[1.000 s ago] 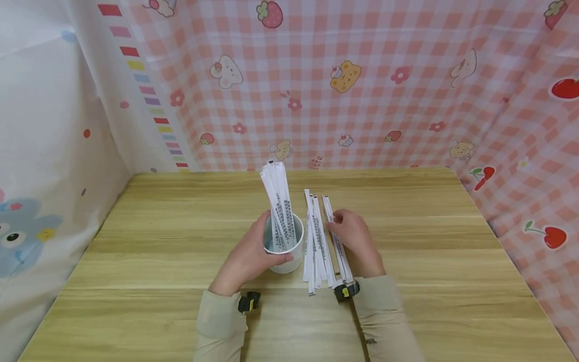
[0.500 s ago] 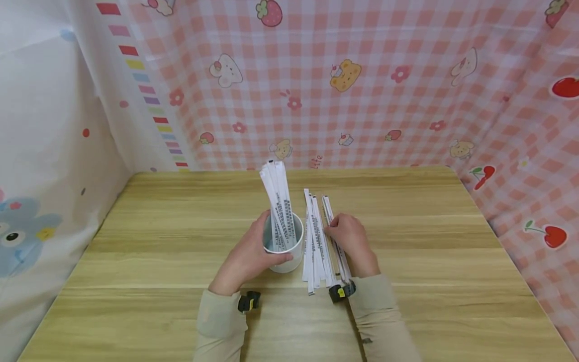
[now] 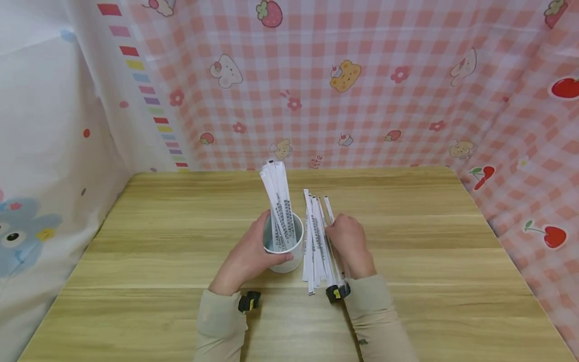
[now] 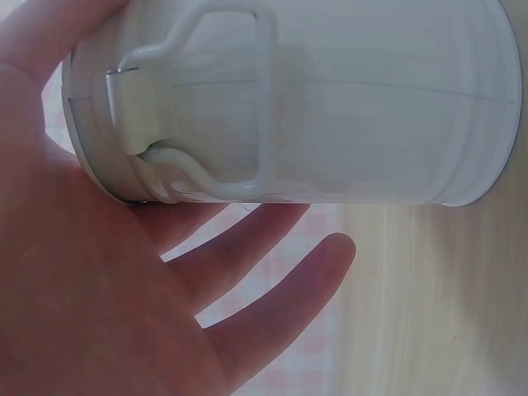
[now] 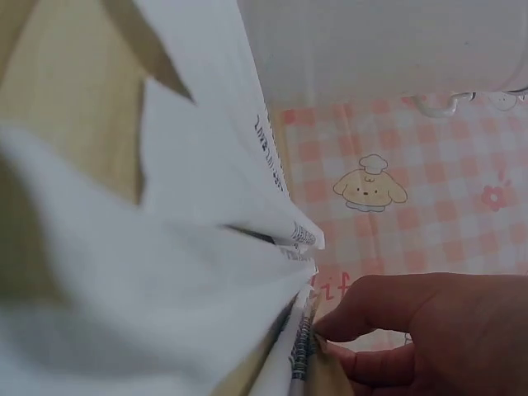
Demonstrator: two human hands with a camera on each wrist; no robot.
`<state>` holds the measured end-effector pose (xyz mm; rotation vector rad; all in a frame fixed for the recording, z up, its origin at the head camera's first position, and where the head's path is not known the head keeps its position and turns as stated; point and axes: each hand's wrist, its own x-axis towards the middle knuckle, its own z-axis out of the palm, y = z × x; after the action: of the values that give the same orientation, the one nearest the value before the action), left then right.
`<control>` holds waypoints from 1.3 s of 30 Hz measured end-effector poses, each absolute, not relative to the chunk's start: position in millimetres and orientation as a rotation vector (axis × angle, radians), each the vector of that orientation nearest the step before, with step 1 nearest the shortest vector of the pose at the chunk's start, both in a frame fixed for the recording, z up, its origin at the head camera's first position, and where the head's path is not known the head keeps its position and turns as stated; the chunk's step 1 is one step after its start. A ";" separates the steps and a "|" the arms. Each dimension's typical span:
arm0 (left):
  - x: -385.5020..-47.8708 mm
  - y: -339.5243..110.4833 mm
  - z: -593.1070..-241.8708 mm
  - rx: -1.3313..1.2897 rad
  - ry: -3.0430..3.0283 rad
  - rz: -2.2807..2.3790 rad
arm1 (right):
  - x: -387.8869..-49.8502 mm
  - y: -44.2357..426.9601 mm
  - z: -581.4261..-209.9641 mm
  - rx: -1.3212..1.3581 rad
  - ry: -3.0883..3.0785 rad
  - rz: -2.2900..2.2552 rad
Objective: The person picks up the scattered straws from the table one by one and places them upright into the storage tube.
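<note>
A small white metal bucket [image 3: 294, 261] stands upright on the table. Several long, white paper-wrapped sticks [image 3: 280, 188] with dark print lean inside it. My left hand [image 3: 248, 255] grips the bucket around its side, thumb on the near side. In the left wrist view, a wire handle [image 4: 268, 107] hangs against the bucket's wall. Just right of the bucket lies a loose bundle of paper-wrapped sticks [image 3: 312, 241]. At that bundle's right side, my right hand [image 3: 350, 242] pinches a paper-wrapped stick [image 3: 328, 207]. Its lower part is mostly hidden by the hand and wrist.
The wood-grain table [image 3: 154, 236] extends to both sides of the hands. A pink checked cloth [image 3: 384, 115] hangs behind its far edge and along the right. A white printed cloth [image 3: 50, 125] covers the left side. Dark wrist cameras [image 3: 249, 300] sit at both cuffs.
My right hand has shifted slightly left and its fingers have closed on a paper-wrapped stick at the bundle's right side. The left hand and the bucket have stayed put.
</note>
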<state>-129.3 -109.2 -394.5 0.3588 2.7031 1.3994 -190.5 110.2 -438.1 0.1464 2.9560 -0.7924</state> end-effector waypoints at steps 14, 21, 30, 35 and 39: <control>-129.0 -109.3 -395.6 0.351 2.711 1.391 | -190.7 127.6 -428.1 0.169 2.890 -0.940; -127.6 -109.5 -393.5 0.353 2.725 1.354 | -192.3 132.2 -422.4 0.211 2.877 -1.028; -127.6 -108.9 -394.8 0.335 2.728 1.370 | -192.2 132.3 -425.5 0.181 2.880 -0.987; -127.8 -109.2 -394.8 0.338 2.723 1.379 | -192.4 132.1 -421.7 0.201 2.876 -0.996; -128.2 -109.2 -394.4 0.346 2.722 1.380 | -189.8 131.0 -412.1 0.214 2.884 -1.046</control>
<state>-128.2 -109.2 -394.4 0.3464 2.7220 1.3802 -189.8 131.0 -412.1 0.2136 2.8837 -1.0459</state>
